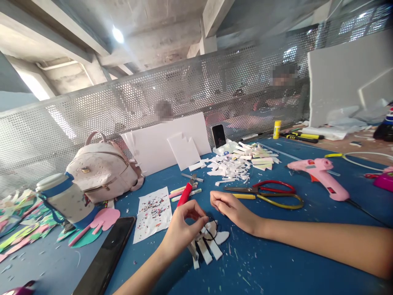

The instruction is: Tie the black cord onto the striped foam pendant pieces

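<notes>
My left hand [186, 229] is closed in a pinch, its thumb and forefinger meeting at a thin black loop [216, 226]. Under the loop lies a white foam piece [205, 250] with several strips spreading toward me. Just past my left fingers a red-handled tool [185, 195] with a metal end shows, partly hidden by the hand. My right hand [231, 209] rests on the blue table with curled fingers, right of the loop; whatever it may hold is hidden. Behind it lie scissors [270, 192] with one red and one yellow handle.
A paper sheet with coloured scraps [153, 211] and a black phone-like slab [106, 256] lie left, near a bottle [66, 198] and backpack [102, 168]. White cuttings [230, 166] are heaped beyond my hands. A pink glue gun [322, 174] with a cord lies right.
</notes>
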`<state>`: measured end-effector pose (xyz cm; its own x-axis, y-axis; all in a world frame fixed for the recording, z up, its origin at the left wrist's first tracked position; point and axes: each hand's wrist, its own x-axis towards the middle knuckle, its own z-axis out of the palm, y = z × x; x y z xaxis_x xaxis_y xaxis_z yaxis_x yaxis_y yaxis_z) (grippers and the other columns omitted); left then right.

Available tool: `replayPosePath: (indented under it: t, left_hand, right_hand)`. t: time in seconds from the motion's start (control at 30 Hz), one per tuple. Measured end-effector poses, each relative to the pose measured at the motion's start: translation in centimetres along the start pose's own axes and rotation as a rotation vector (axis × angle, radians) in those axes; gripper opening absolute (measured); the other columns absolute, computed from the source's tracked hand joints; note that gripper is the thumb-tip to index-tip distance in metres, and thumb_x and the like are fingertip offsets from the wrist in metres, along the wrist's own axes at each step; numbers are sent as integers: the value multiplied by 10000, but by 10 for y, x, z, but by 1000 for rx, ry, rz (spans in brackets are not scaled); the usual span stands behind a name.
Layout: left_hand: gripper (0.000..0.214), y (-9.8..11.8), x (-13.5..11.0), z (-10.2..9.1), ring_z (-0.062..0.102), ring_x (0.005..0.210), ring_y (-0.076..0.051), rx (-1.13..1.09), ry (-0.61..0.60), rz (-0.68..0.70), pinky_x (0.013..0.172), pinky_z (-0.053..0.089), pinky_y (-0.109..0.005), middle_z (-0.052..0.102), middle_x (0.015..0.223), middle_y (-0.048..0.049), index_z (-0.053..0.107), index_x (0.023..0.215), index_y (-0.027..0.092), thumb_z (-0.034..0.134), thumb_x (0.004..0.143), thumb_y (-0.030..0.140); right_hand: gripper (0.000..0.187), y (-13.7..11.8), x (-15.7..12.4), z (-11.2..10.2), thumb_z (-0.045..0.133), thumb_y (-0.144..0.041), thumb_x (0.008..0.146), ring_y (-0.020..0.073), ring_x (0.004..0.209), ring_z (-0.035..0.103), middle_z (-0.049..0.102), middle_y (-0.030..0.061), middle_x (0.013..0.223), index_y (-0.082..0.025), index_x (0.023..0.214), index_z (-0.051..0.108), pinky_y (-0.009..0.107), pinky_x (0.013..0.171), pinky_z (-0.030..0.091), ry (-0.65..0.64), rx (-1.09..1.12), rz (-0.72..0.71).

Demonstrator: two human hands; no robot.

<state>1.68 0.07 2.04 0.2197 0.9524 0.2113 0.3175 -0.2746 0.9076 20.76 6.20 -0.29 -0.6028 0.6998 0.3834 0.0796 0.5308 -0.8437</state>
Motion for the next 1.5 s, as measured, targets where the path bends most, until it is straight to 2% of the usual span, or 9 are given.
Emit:
replayPosePath:
  t: [0.27, 0.5, 0.8, 0.93, 1.13, 1.5]
  left_hand:
    - [111, -1, 1, 0, 625, 719, -217, -6, 5, 2, 694, 493, -334, 677, 759, -71, 610, 721, 186, 664, 818, 181]
    - [111, -1, 2, 0, 621, 698, -206, -13, 14, 3, 687, 486, -324, 646, 733, -54, 610, 718, 183, 664, 814, 193]
    - [111, -1, 2, -1, 633, 711, -216, -10, 5, 4, 693, 494, -336, 676, 756, -69, 616, 721, 188, 662, 823, 185]
    - [117, 0, 2, 0, 632, 712, -216, -10, 6, 3, 688, 494, -329, 676, 752, -69, 613, 717, 190, 661, 823, 190]
    - [123, -1, 2, 0, 632, 721, -216, -12, 9, 4, 698, 497, -327, 674, 754, -69, 609, 716, 189, 667, 824, 198]
    - [117, -3, 2, 0, 622, 706, -215, -11, 9, 1, 691, 485, -334, 665, 746, -62, 607, 718, 194, 667, 819, 200]
  right_hand:
    - [360, -3, 3, 1, 425, -374, 977, 130, 604, 342, 363, -37, 647, -198, 666, 386, 271, 567, 279, 4, -7, 30]
    - [268, -4, 5, 2, 518, -378, 955, 146, 708, 492, 554, 3, 780, -186, 786, 599, 261, 628, 369, 13, 3, 30]
    - [305, -4, 5, 1, 480, -382, 976, 123, 600, 390, 418, -34, 672, -194, 736, 496, 252, 561, 329, 37, 9, 48]
    - [310, -3, 4, 1, 473, -360, 971, 134, 637, 381, 413, -29, 679, -193, 710, 466, 261, 586, 310, 40, -8, 34]
    - [422, -2, 3, 2, 472, -387, 985, 133, 614, 386, 393, -30, 642, -191, 620, 391, 273, 587, 287, 33, -15, 31]
    - [394, -3, 4, 0, 461, -491, 991, 123, 565, 407, 451, -32, 641, -186, 761, 554, 251, 540, 317, 20, 71, 77]
